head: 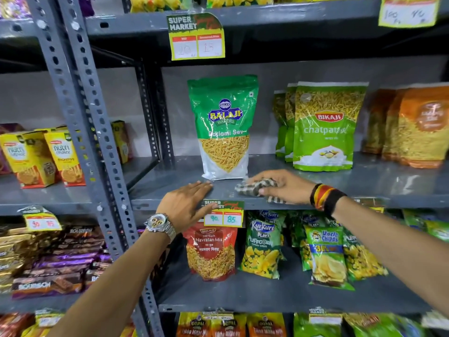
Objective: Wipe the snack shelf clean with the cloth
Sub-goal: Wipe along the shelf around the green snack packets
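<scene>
The right hand [284,184] has its grip clamped on one checked cloth [257,187], pressing it flat on the grey snack shelf [340,183] near the front edge, just in front of and to the right of the single green Balaji sev bag [224,127] standing upright there. The left hand [187,203] (a watch [160,223] on its wrist) lies flat with fingers apart over the shelf's front lip, gripping nothing, touching one price tag [223,214]. Further right stand three green Bikaji bags [325,127] in a row front to back, then three orange bags [422,127].
</scene>
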